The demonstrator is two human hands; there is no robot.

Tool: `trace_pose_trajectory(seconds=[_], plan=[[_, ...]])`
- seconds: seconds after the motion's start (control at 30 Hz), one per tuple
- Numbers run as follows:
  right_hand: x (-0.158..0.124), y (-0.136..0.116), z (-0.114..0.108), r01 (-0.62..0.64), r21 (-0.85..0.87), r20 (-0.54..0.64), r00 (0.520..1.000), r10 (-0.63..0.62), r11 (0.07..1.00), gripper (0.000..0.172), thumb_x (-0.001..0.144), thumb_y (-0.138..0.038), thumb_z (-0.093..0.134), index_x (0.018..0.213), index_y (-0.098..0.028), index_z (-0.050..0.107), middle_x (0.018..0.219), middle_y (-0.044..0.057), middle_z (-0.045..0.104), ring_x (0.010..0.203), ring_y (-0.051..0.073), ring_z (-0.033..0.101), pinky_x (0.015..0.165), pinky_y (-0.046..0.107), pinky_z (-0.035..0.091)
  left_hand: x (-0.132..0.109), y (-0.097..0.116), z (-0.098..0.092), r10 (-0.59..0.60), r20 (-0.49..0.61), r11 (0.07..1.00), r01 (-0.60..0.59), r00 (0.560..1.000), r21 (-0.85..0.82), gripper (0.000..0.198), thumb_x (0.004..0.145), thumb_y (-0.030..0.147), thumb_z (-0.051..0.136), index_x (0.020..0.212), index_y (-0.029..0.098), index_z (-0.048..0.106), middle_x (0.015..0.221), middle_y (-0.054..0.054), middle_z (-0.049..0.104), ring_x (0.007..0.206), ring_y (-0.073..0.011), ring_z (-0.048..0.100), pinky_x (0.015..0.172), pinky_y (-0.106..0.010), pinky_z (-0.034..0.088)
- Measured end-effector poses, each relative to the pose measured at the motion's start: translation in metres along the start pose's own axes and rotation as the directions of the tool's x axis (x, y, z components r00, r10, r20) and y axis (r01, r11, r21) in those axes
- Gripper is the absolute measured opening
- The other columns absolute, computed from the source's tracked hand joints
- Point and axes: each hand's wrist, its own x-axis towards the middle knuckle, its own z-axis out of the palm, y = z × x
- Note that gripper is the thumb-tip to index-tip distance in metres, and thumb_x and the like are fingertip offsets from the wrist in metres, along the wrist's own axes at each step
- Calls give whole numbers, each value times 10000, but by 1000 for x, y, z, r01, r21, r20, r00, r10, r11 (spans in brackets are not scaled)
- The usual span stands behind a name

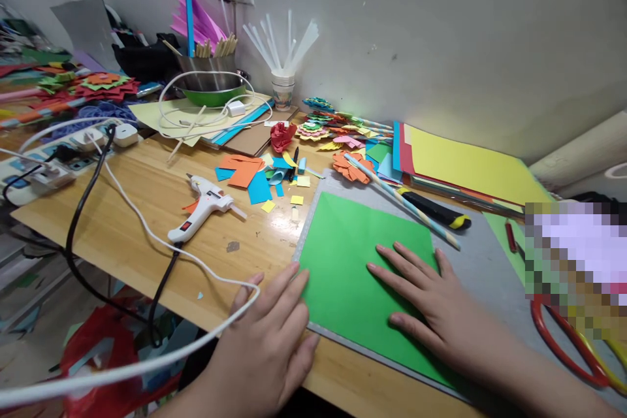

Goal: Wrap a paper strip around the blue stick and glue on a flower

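A square sheet of green paper (343,241) lies flat on a grey cutting mat (470,261) at the table's front edge. My right hand (426,294) rests on the sheet with its fingers spread and holds nothing. At the sheet's left edge, my left hand (274,333) has its fingers stretched out, the tips touching or just beside the paper. A white cable passes in front of that hand. Beyond the sheet lie an orange paper flower (353,168) on a striped paper stem and a black and yellow utility knife (434,207).
A white hot glue gun (203,206) lies left of the mat, near paper scraps (245,173). Cables run from a power strip (59,163). Red-handled scissors (563,339) sit at the right. Behind stand a cup of glue sticks (283,91) and stacked coloured paper (460,163).
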Motion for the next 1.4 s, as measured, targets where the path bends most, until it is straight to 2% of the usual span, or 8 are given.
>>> trace_pose_trajectory(seconds=[0.1, 0.2, 0.37, 0.57, 0.73, 0.93, 1.13, 1.4], plan=[[1, 1, -1, -12, 6, 2, 1000, 12, 1000, 576, 919, -572, 424, 1459, -467, 252, 1547, 1, 283, 1396, 383, 265, 1015, 790, 136, 20, 1, 2, -16, 61, 1000, 15, 998, 17, 236, 934, 308, 474, 752, 218, 593, 1052, 1, 702, 1141, -192, 544, 1061, -383, 176], [1, 2, -2, -16, 18, 5, 1000, 16, 1000, 578, 917, -576, 427, 1458, -470, 253, 1551, -1, 283, 1399, 382, 262, 1017, 790, 128, 31, 3, 9, -83, 106, 992, 71, 991, 108, 186, 922, 347, 502, 833, 232, 619, 894, 4, 674, 998, -208, 573, 1017, -404, 219], [1, 1, -2, -1, 31, 1, 1000, 1, 1000, 573, 920, -566, 430, 1459, -461, 267, 1553, 7, 294, 1401, 378, 264, 1022, 782, 130, 37, 0, 17, -50, 169, 979, 14, 984, 203, 410, 950, 447, 410, 1346, 359, 474, 1385, -37, 537, 1290, -237, 436, 1101, -474, 97], [0, 8, 0, -135, 192, -243, 953, 181, 972, 491, 949, -441, 417, 1422, -309, 405, 1534, 91, 316, 1381, 341, 317, 1085, 628, 277, 39, -2, 17, -70, 247, 970, 8, 966, 245, 432, 959, 451, 354, 1363, 357, 474, 1487, -71, 422, 1388, -216, 345, 1126, -478, 15], [1, 34, -1, -352, 329, -409, 784, 468, 876, 485, 881, -499, 460, 1226, -178, 573, 1201, 180, 520, 1097, 339, 555, 890, 503, 496, 38, -1, 16, -52, 245, 965, -14, 968, 260, 437, 965, 437, 342, 1375, 347, 464, 1478, -91, 429, 1387, -213, 350, 1129, -469, 19], [5, 45, 1, -401, 505, -268, 769, 580, 764, 499, 869, -495, 484, 1265, -203, 566, 696, 20, 601, 604, 217, 586, 538, 348, 513, 38, -1, 17, -49, 230, 965, -14, 972, 262, 437, 954, 444, 367, 1365, 346, 479, 1471, -94, 436, 1376, -217, 369, 1129, -472, 15], [10, 46, 6, -392, 445, -289, 788, 544, 805, 445, 850, -422, 480, 1195, -205, 658, 1095, 98, 712, 1006, 307, 659, 825, 461, 533, 37, -1, 17, -47, 245, 969, -16, 968, 247, 441, 960, 437, 357, 1374, 337, 471, 1479, -105, 420, 1382, -223, 359, 1128, -479, 14], [12, 50, 12, -356, 412, -328, 801, 501, 839, 420, 871, -401, 462, 1202, -230, 657, 1004, 83, 718, 939, 284, 672, 814, 456, 542, 36, -2, 19, -61, 229, 972, 5, 972, 236, 442, 953, 437, 377, 1372, 335, 476, 1476, -87, 433, 1379, -234, 363, 1136, -494, 42]])
